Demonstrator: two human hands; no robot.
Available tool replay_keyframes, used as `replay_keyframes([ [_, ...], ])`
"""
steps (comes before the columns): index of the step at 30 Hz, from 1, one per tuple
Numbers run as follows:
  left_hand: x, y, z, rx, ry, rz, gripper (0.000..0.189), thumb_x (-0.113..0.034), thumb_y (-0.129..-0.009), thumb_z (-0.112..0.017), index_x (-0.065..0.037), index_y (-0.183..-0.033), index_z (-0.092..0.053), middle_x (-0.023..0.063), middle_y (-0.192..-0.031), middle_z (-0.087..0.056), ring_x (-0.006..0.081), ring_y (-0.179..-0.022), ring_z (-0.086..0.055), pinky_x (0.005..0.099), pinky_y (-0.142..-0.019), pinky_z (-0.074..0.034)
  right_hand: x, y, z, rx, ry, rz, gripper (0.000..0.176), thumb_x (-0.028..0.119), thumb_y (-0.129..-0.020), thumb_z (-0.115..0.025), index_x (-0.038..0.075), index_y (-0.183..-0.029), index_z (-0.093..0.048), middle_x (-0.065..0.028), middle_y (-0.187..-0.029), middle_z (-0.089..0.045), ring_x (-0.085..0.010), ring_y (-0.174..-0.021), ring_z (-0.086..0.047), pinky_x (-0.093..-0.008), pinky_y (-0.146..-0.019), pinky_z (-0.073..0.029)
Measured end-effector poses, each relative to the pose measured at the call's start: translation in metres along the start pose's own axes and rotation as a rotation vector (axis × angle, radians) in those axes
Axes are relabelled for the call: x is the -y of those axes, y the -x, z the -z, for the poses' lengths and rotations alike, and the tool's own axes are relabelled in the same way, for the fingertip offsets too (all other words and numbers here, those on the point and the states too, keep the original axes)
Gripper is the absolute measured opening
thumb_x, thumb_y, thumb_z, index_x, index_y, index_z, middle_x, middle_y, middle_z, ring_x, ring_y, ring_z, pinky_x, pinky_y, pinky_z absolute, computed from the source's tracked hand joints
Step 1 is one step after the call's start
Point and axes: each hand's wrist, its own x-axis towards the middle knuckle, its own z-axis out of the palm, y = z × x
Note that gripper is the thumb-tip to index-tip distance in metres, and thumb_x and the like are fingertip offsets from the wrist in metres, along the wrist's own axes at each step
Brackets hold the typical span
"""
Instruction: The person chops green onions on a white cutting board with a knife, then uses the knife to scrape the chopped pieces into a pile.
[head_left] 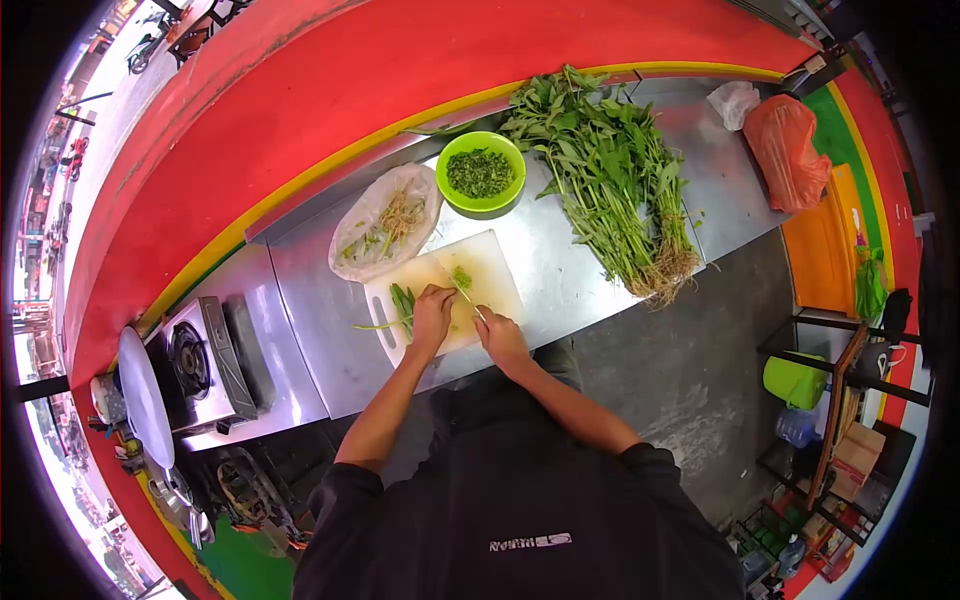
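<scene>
On a white cutting board [490, 262], my left hand [432, 318] is closed over a bunch of leafy greens [402, 303], whose leaves and a long stem stick out to the left. My right hand [502, 336] grips a knife [466, 296], its blade pointing up and left beside my left fingers. Chopped green bits [461, 278] lie on the board by the blade. Behind the board stands a lime-green bowl [484, 206] with chopped greens in it. To its left, an open clear plastic bag [352, 254] contains roots and stem scraps.
A large heap of leafy stalks with roots [610, 185] lies on the steel counter [705, 150] to the right. An orange plastic bag [788, 155] sits at the far right end. At left are a gas stove [205, 365] and a large wok [143, 395]. A red wall [400, 70] borders the counter.
</scene>
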Motion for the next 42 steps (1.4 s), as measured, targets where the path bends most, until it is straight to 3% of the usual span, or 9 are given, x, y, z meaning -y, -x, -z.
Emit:
replay_keyframes([
  [4, -0.001, -0.003, 0.001, 0.021, 0.038, 0.05, 0.014, 0.001, -0.087, -0.067, 0.002, -0.099, -0.075, 0.0199, -0.093, -0.069, 0.0374, -0.085, -0.068, 0.0436, -0.08, -0.053, 0.0, 0.009, 0.004, -0.006, -0.035, -0.003, 0.03, 0.032, -0.103, -0.056, 0.007, -0.117, -0.062, -0.022, -0.08, -0.069, -0.0444, -0.072, -0.069, -0.0535, -0.063, -0.056],
  [6, 0.001, -0.004, 0.002, 0.041, 0.025, 0.03, 0.014, 0.0, -0.088, -0.069, 0.002, -0.101, -0.075, 0.0187, -0.092, -0.069, 0.0309, -0.078, -0.067, 0.0378, -0.072, -0.053, 0.001, 0.008, 0.004, -0.003, -0.001, -0.01, 0.029, 0.032, -0.103, -0.056, 0.007, -0.115, -0.062, -0.022, -0.08, -0.069, -0.0439, -0.072, -0.069, -0.0532, -0.063, -0.056],
  [10, -0.002, -0.003, 0.002, 0.042, -0.013, -0.028, 0.014, 0.0, -0.089, -0.068, 0.002, -0.1, -0.075, 0.0188, -0.092, -0.069, 0.0323, -0.08, -0.068, 0.0388, -0.074, -0.054, 0.001, -0.001, -0.002, 0.037, 0.061, -0.042, 0.029, 0.033, -0.103, -0.056, 0.008, -0.116, -0.062, -0.022, -0.08, -0.069, -0.0436, -0.072, -0.069, -0.0535, -0.063, -0.056],
  [12, -0.004, 0.0, 0.001, 0.023, 0.016, -0.033, 0.014, 0.001, -0.088, -0.066, 0.003, -0.1, -0.074, 0.0205, -0.094, -0.069, 0.0377, -0.087, -0.068, 0.0428, -0.079, -0.054, 0.002, -0.006, -0.004, 0.026, 0.07, -0.022, 0.029, 0.033, -0.103, -0.056, 0.009, -0.118, -0.061, -0.0223, -0.081, -0.069, -0.0436, -0.072, -0.069, -0.0543, -0.063, -0.056],
  [31, -0.001, 0.007, 0.003, 0.007, -0.118, -0.077, 0.013, -0.001, -0.089, -0.068, 0.001, -0.099, -0.076, 0.0165, -0.097, -0.071, 0.0337, -0.087, -0.069, 0.0414, -0.078, -0.054, 0.0, 0.004, 0.004, 0.002, -0.071, -0.006, 0.028, 0.03, -0.102, -0.058, 0.006, -0.115, -0.064, -0.0228, -0.082, -0.069, -0.0445, -0.072, -0.069, -0.0537, -0.065, -0.055],
  [42, 0.001, 0.002, 0.002, -0.004, -0.166, -0.151, 0.014, -0.001, -0.088, -0.069, 0.0, -0.099, -0.076, 0.0173, -0.093, -0.072, 0.0359, -0.084, -0.069, 0.042, -0.078, -0.055, 0.007, -0.004, 0.005, 0.053, 0.021, -0.046, 0.029, 0.029, -0.102, -0.058, 0.006, -0.119, -0.063, -0.025, -0.083, -0.069, -0.0452, -0.077, -0.069, -0.0544, -0.067, -0.055],
])
